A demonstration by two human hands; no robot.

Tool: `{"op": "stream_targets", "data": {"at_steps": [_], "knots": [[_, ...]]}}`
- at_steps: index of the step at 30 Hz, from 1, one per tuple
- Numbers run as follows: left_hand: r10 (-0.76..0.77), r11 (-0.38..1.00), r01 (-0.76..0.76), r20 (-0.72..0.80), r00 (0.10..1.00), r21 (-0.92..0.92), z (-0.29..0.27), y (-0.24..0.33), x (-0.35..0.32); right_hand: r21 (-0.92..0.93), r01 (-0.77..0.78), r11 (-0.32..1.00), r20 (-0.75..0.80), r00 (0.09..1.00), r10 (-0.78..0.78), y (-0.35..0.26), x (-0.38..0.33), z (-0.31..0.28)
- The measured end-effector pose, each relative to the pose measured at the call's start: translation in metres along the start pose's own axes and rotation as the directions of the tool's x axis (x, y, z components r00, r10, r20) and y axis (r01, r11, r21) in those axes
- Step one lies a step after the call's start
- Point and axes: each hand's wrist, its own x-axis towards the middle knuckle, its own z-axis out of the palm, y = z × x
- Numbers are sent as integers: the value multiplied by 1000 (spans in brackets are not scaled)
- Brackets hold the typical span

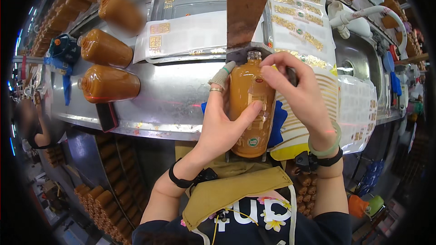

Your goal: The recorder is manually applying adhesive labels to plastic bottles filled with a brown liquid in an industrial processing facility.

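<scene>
A brown glazed bottle [243, 84] leans back in front of me, its clear-looking neck pointing away. Gold decals, a small red oval and a green round emblem run down its face. My left hand [221, 129] grips the bottle from the left, thumb pressed on the gold decal; a white finger cover and a ring are on one finger. At the shoulder, just right of the neck, my right hand [297, 84] has thumb and fingers pinched together. Whatever lies between those fingertips is hidden. Blue cloth [278, 124] shows beside the bottle.
Brown bottles [111, 84] lie on the metal bench [168, 90] at left, near a dark phone [106, 117]. Decal sheets [181, 36] rest on a tray; more sheets [299, 18] are at right, before a sink [359, 56]. A brown post [247, 9] rises ahead. Another person [34, 124] is far left.
</scene>
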Motion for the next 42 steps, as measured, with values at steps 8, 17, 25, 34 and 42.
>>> {"op": "stream_targets", "data": {"at_steps": [8, 17, 25, 34, 42], "knots": [[37, 996, -37, -2, 999, 82, 1, -1, -1, -17, 13, 1000, -14, 1000, -13, 9, 9, -3], [77, 992, -77, 12, 997, 104, 2, -3, 1, -398, 528, 750, 43, 827, -560, -38, 13, -17], [50, 996, -50, 8, 999, 68, 3, -1, 0, -638, 553, 536, 94, 747, -659, -50, 22, -5], [13, 999, -13, 2, 1000, 42, 0, 3, 2, -432, 412, 802, -164, 839, -519, -29, 15, -13], [-30, 997, 30, 2, 1000, -78, -4, 2, 3, 247, 38, 968, -127, 992, -7, 22, -48, 28]]}}
